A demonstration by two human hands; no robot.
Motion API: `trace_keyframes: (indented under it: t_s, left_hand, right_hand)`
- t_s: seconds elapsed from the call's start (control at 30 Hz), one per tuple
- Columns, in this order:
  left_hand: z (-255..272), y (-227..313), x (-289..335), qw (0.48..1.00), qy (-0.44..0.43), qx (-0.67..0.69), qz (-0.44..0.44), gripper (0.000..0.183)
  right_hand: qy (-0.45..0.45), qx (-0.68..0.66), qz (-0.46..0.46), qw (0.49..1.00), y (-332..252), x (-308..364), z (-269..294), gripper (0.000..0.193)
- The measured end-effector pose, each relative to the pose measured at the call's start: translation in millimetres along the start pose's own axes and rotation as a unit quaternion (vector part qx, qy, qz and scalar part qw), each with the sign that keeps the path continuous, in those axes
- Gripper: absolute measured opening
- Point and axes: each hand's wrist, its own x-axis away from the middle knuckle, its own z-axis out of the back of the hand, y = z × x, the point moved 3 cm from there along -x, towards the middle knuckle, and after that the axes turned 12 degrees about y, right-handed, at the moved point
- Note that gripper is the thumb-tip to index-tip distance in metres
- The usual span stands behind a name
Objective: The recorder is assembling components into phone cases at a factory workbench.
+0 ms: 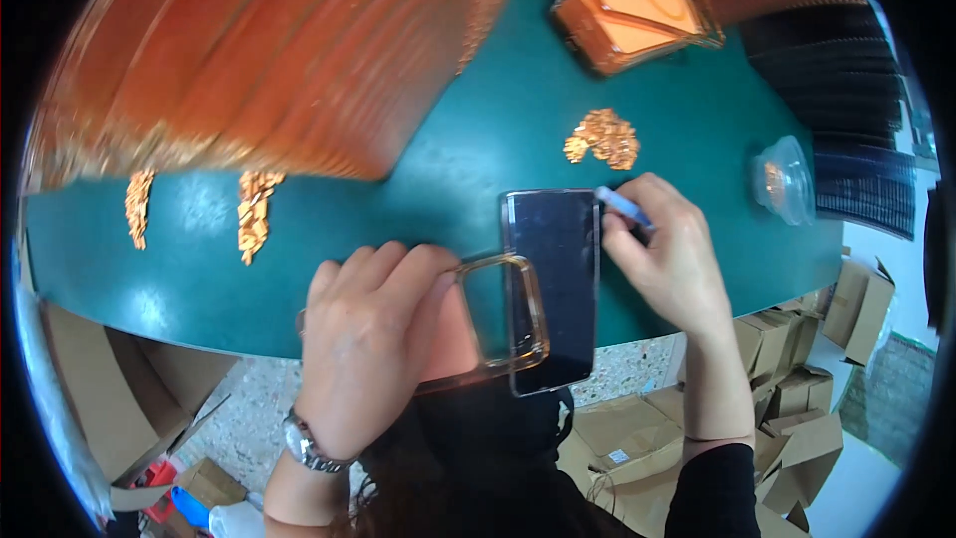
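An orange phone case point(453, 339) with a shiny gold frame round its wide camera opening is gripped in my left hand point(366, 334). The fingers lie wrapped over its left part and hide much of it. The case's right end overlaps a black phone-shaped slab point(558, 279) with a clear, glossy rim; I cannot tell whether the two touch. My right hand point(669, 249) is closed on a slim light-blue, pen-like tool point(624, 208). The tool's pale tip is at the slab's upper right corner. A small pile of gold-orange pieces point(603, 139) lies just beyond the slab.
Long rows of orange phone cases point(269, 50) fill the far left of the green table point(448, 209). Two strips of small pieces point(256, 219) lie before them. More orange cases point(637, 10), dark stacked cases point(827, 70) and a clear tub point(785, 179) stand right. Cardboard boxes point(637, 428) cover the floor.
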Motion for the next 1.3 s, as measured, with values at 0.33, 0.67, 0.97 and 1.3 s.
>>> trace_keyframes:
  t_s: [0.33,0.67,0.97,1.3]
  left_hand:
    - [1.6,-1.8,0.8,1.0,-0.003,0.014,0.008,0.007]
    - [0.3,-3.6,5.1,0.999,0.032,0.006,-0.02,0.006]
    - [4.4,-4.2,5.0,1.0,-0.004,0.011,0.003,0.008]
    - [5.0,-1.1,5.8,0.999,0.001,-0.018,-0.027,0.006]
  right_hand:
    - [-0.025,-0.063,0.411,0.909,-78.8,6.1,-22.1,0.033]
    - [-0.036,0.011,0.457,0.889,-85.2,5.0,-34.0,0.037]
    - [-0.026,0.083,0.428,0.9,-83.2,9.8,-33.8,0.026]
    - [-0.039,0.093,0.439,0.893,-84.2,15.0,-34.1,0.02]
